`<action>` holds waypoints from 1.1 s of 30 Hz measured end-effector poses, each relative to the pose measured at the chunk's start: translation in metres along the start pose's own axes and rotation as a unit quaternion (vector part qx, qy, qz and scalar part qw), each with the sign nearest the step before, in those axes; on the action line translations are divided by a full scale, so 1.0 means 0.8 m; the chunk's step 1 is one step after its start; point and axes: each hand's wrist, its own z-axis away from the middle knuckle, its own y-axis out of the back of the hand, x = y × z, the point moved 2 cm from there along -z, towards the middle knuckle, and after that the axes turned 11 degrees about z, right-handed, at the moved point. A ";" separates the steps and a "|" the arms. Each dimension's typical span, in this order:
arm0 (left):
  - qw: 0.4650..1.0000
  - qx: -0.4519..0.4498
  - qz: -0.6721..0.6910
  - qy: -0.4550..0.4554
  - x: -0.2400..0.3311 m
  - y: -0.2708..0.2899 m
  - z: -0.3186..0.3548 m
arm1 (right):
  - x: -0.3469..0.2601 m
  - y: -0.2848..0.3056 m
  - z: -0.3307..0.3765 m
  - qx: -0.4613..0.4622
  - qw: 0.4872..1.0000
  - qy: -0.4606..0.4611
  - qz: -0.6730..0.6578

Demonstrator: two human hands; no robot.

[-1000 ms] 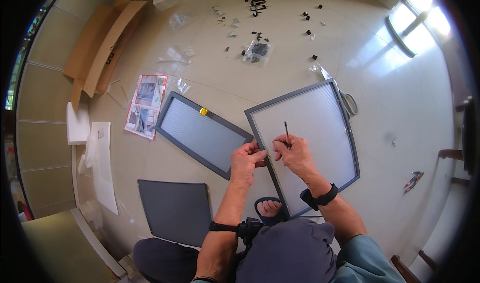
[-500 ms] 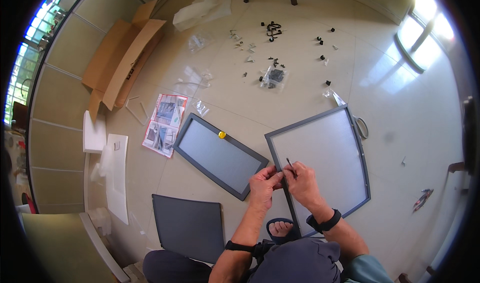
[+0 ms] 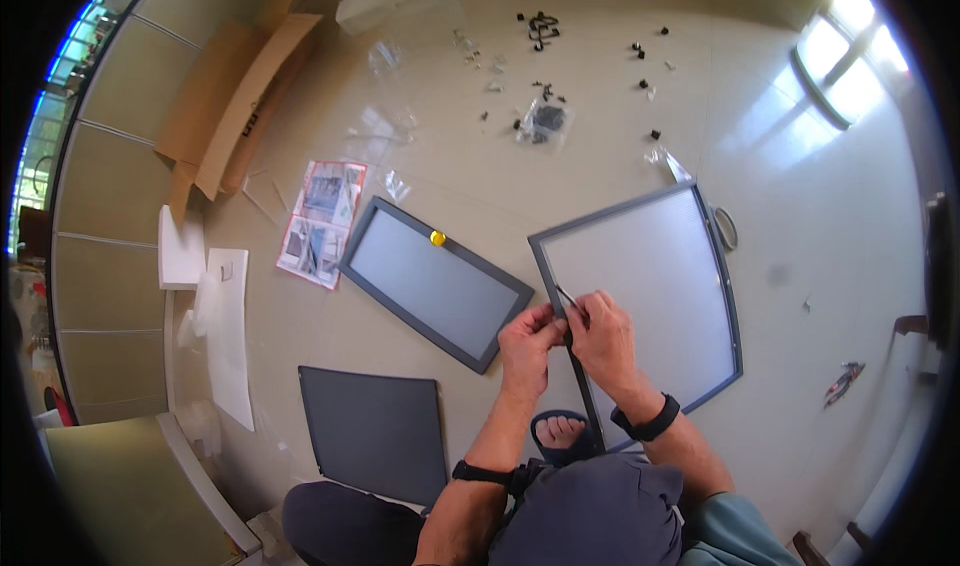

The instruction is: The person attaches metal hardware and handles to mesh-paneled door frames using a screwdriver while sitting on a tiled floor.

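A large dark-framed panel with a pale translucent sheet (image 3: 650,266) lies in front of me on the right. My left hand (image 3: 527,348) is closed in a pinch on its left frame bar; a small part under the fingertips cannot be made out. Close beside it, my right hand (image 3: 603,338) grips a slim dark rod-shaped tool (image 3: 570,299), its thin end pointing up and left over the frame. The fingertips of both hands nearly meet at the bar. Just left lies a smaller dark-framed panel (image 3: 430,286) with a round yellow object (image 3: 438,238) on its upper edge.
A plain dark panel (image 3: 372,428) lies near my left knee. Beyond are a printed leaflet (image 3: 322,224), an open cardboard box (image 3: 245,106), a bag of dark parts (image 3: 546,124) and scattered small fittings. Scissors (image 3: 725,228) and pliers (image 3: 844,384) lie to the right.
My right hand has turned the rod-shaped tool so that it leans further left, lower over the frame bar. The whole view has shifted slightly; my left hand keeps its place on the bar.
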 end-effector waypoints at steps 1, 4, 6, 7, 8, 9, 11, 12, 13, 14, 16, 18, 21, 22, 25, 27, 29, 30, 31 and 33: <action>1.000 -0.005 0.015 0.008 0.000 -0.002 0.000 | 0.002 0.000 -0.001 -0.006 1.000 -0.009 0.004; 0.999 -0.017 0.025 0.014 0.002 0.003 0.000 | 0.005 -0.004 -0.003 -0.023 0.999 -0.010 0.021; 0.999 -0.013 0.033 0.023 0.001 0.006 0.000 | 0.009 -0.008 -0.002 -0.035 0.999 -0.026 0.016; 0.999 -0.013 0.040 0.024 0.001 0.007 0.000 | 0.010 -0.008 -0.002 -0.036 0.999 -0.029 0.016; 0.998 -0.014 0.047 0.026 0.000 0.008 0.000 | 0.009 -0.006 -0.003 -0.044 0.998 -0.037 0.017; 0.998 -0.014 0.045 0.029 0.000 0.008 0.000 | 0.010 -0.005 -0.002 -0.050 0.998 -0.044 0.018; 0.998 -0.005 0.060 0.033 -0.002 0.009 -0.001 | 0.014 -0.006 0.000 -0.051 0.997 -0.052 0.016; 0.998 -0.006 0.057 0.037 -0.001 0.010 -0.001 | 0.016 -0.007 0.001 -0.053 0.997 -0.056 0.014; 0.998 -0.005 0.055 0.040 0.000 0.009 0.000 | 0.017 -0.007 0.001 -0.051 0.997 -0.061 0.012; 0.998 -0.004 0.052 0.044 0.001 0.010 0.000 | 0.018 -0.007 0.001 -0.054 0.996 -0.067 0.011; 0.997 -0.011 0.048 0.052 0.002 0.013 -0.002 | 0.020 -0.008 0.000 -0.053 0.995 -0.083 0.009; 0.997 -0.017 0.042 0.060 0.002 0.015 -0.004 | 0.018 -0.007 -0.004 -0.059 0.994 -0.090 0.013; 0.997 -0.002 0.030 0.068 0.005 0.016 -0.007 | 0.023 -0.016 -0.004 -0.049 0.996 -0.064 0.024; 0.997 -0.001 0.024 0.073 0.006 0.015 -0.006 | 0.025 -0.016 -0.004 -0.049 0.996 -0.072 0.020; 0.997 0.001 0.013 0.082 0.009 0.015 -0.006 | 0.027 -0.018 -0.003 -0.059 0.996 -0.072 0.009; 0.997 0.000 0.015 0.079 0.010 0.015 -0.006 | 0.028 -0.021 -0.002 -0.054 0.997 -0.056 0.015; 0.997 0.003 0.009 0.082 0.011 0.016 -0.007 | 0.029 -0.023 -0.004 -0.058 0.996 -0.072 0.006; 0.997 0.004 0.011 0.080 0.010 0.016 -0.007 | 0.030 -0.022 -0.004 -0.063 0.995 -0.081 0.002; 0.997 0.005 0.008 0.083 0.009 0.019 -0.007 | 0.030 -0.022 -0.004 -0.064 0.994 -0.085 -0.001; 0.996 -0.018 -0.003 0.088 0.009 0.025 -0.006 | 0.030 -0.023 -0.004 -0.078 0.993 -0.094 -0.004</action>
